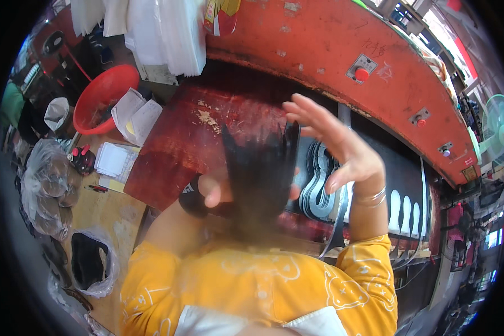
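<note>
Black and smeared by motion, a stack of thin flat pieces (260, 168) stands on edge between my two hands in the head view, the only view I have. My left hand (211, 190) grips it low down: its fingers (213, 197) are curled around the bottom corner, thumb showing in front. My right hand (341, 154) is flat and spread, its fingers (302, 106) splayed wide and holding nothing, with the palm just beside the far edge of the stack; the blur hides whether it touches. Thin bangles (372, 197) sit on that wrist.

Beyond the fingertips runs the red, scuffed counter (173, 151) under the curved orange machine housing (319, 45), which carries a red push button (362, 73). Just past the right palm lies a nested pile of grey curved cutouts (319, 190), and further right of the fingers is a row of white sole-shaped pieces (406, 210). Well to the left of the left fingers are a red basin (103, 92), loose papers (115, 159) and a clear bag with something dark inside (89, 260).

I judge the step in hand to be evening up the stack, one hand clamping and the other patting the edge. A further move would call for a firm left grip so no piece slips, and for the right palm to meet the edge squarely
</note>
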`<act>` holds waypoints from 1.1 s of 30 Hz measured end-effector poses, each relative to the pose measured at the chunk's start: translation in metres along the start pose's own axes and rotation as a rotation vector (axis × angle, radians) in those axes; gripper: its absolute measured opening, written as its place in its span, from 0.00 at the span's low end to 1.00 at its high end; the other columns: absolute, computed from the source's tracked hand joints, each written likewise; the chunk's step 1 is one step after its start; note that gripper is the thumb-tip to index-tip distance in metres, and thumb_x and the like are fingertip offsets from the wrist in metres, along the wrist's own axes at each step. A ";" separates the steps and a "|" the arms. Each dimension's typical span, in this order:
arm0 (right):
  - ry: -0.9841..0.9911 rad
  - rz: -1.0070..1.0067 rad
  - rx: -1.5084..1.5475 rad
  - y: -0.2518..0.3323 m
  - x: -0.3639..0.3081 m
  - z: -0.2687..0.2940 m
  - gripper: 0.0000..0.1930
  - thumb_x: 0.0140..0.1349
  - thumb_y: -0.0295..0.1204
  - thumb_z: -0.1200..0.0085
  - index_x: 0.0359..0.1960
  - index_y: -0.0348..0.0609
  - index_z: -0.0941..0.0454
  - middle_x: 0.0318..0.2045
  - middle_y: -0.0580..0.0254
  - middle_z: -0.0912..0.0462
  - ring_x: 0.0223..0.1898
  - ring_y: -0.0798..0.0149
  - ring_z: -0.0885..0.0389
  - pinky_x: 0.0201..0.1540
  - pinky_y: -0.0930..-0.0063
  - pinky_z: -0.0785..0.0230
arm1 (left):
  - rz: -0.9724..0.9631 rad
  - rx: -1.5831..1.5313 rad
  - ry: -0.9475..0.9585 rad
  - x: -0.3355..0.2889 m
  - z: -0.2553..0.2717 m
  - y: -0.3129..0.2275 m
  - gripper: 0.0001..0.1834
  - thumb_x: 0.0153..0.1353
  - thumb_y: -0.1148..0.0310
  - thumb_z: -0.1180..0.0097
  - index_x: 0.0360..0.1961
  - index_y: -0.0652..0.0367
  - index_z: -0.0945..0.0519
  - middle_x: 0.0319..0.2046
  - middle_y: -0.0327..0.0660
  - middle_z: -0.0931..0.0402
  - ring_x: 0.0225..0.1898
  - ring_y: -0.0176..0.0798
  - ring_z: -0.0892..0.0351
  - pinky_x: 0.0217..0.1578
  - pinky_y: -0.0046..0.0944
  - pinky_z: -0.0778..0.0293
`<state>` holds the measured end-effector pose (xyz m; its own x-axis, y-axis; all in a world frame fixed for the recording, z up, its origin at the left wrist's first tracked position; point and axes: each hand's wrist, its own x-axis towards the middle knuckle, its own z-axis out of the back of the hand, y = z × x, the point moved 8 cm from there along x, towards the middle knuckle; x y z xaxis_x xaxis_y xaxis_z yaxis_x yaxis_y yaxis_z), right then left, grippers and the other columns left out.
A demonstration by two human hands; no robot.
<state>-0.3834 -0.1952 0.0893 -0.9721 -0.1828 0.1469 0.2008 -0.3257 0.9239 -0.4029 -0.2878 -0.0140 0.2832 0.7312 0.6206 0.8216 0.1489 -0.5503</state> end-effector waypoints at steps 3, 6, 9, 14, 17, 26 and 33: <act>-0.052 0.129 -0.214 -0.001 0.001 -0.021 0.65 0.34 0.45 0.22 0.70 0.35 0.55 0.61 0.48 0.34 0.63 0.57 0.36 0.65 0.62 0.47 | 0.129 0.098 -0.248 -0.012 0.007 -0.005 0.65 0.34 0.51 0.25 0.69 0.65 0.50 0.65 0.51 0.43 0.66 0.46 0.41 0.64 0.48 0.43; -0.177 0.303 -0.274 0.016 -0.003 -0.026 0.59 0.41 0.38 0.24 0.70 0.34 0.55 0.54 0.48 0.26 0.58 0.56 0.29 0.63 0.63 0.41 | 0.113 0.199 -0.211 -0.015 0.007 -0.018 0.62 0.34 0.54 0.25 0.68 0.64 0.47 0.64 0.48 0.41 0.65 0.44 0.40 0.63 0.46 0.41; -0.151 0.392 -0.402 0.021 0.007 -0.034 0.62 0.38 0.40 0.23 0.70 0.35 0.56 0.62 0.45 0.35 0.63 0.55 0.34 0.65 0.63 0.43 | 0.067 0.342 -0.229 -0.014 0.024 -0.028 0.59 0.34 0.57 0.24 0.67 0.64 0.44 0.62 0.45 0.38 0.63 0.41 0.38 0.61 0.44 0.39; -0.135 0.135 -0.524 -0.011 0.029 -0.031 0.55 0.37 0.36 0.23 0.68 0.39 0.45 0.58 0.49 0.27 0.58 0.55 0.26 0.60 0.66 0.35 | 0.000 0.539 -0.132 -0.013 0.028 -0.039 0.55 0.34 0.62 0.24 0.65 0.62 0.40 0.59 0.41 0.34 0.62 0.37 0.36 0.58 0.40 0.35; -0.120 0.251 -0.475 -0.002 0.031 -0.032 0.49 0.39 0.34 0.25 0.65 0.39 0.39 0.52 0.51 0.22 0.53 0.56 0.22 0.56 0.68 0.32 | 0.206 0.360 -0.418 -0.021 0.046 -0.029 0.51 0.31 0.74 0.30 0.63 0.61 0.37 0.55 0.40 0.30 0.56 0.37 0.30 0.54 0.38 0.30; -0.026 0.165 -0.679 0.010 0.042 -0.047 0.38 0.47 0.39 0.32 0.60 0.39 0.33 0.52 0.47 0.23 0.52 0.45 0.23 0.51 0.61 0.28 | 0.028 0.347 -0.238 0.007 0.038 -0.033 0.47 0.31 0.69 0.24 0.59 0.57 0.31 0.55 0.40 0.28 0.61 0.35 0.35 0.59 0.41 0.35; -0.071 0.328 -0.829 0.023 0.042 -0.054 0.25 0.54 0.32 0.39 0.54 0.42 0.27 0.47 0.54 0.20 0.46 0.53 0.19 0.45 0.66 0.25 | -0.371 0.301 0.143 0.016 0.018 -0.043 0.45 0.42 0.62 0.29 0.63 0.57 0.35 0.63 0.38 0.36 0.67 0.36 0.44 0.66 0.41 0.49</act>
<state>-0.4134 -0.2609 0.0977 -0.8501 -0.3355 0.4059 0.4662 -0.8381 0.2835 -0.4429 -0.2709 0.0099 0.0812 0.4975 0.8636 0.7065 0.5824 -0.4020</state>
